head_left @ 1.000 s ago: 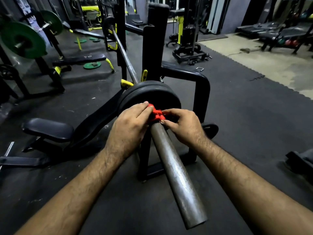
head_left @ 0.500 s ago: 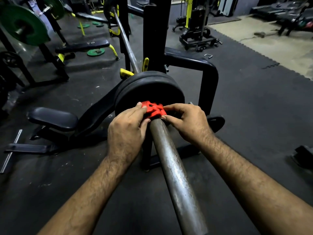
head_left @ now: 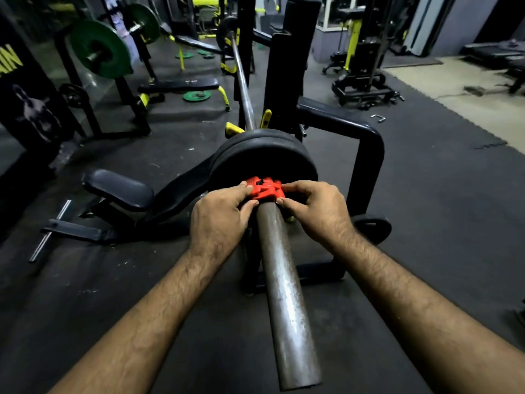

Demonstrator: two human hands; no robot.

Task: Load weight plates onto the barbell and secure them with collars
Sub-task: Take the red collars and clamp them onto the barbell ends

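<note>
The steel barbell (head_left: 284, 285) rests on a black rack and runs away from me, its sleeve end near the bottom of the view. Two black weight plates (head_left: 264, 157) sit on the sleeve, pressed together. A red collar (head_left: 264, 189) wraps the sleeve right against the outer plate. My left hand (head_left: 220, 218) grips the collar's left side with thumb and fingers. From the other side, my right hand (head_left: 315, 209) pinches its right edge. The collar's underside is hidden by my fingers.
A black incline bench (head_left: 119, 189) lies left of the rack. The rack's black frame (head_left: 366, 155) stands right of the plates, with a small black plate (head_left: 372, 227) by its base. Another rack with green plates (head_left: 98, 49) stands far left. Green plates (head_left: 197, 95) lie on the floor.
The view has shifted down and closer to the plates. Both hands stay on the red collar, and more of its top shows between the fingers now.
</note>
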